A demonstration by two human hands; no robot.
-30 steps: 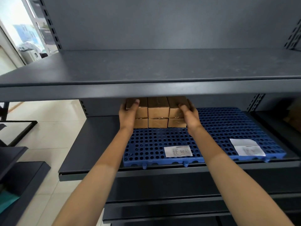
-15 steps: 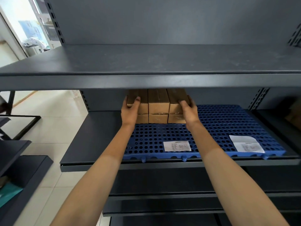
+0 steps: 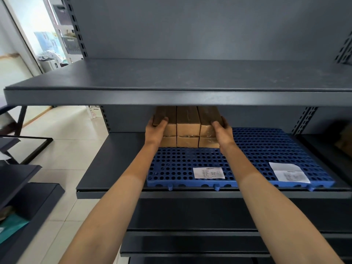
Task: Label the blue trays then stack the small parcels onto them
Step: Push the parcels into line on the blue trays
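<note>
Six brown boxes (image 3: 188, 128) sit in two rows of three at the back of the left blue tray (image 3: 177, 164). Each tray has a white label (image 3: 208, 172).

The upper shelf (image 3: 171, 98) hides the tops of the stacked parcels (image 3: 187, 128); print on both labels (image 3: 208, 172) is too small to read (right-hand objects lost in shadow).

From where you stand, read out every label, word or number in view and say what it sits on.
No text here can be read.
White label on the left blue tray: rows of small print, too small to read.
White label on the right blue tray: print blurred, unreadable.
Brown parcels between the left hand and right hand: no print visible.
Poster in the room behind: too blurred.
</note>
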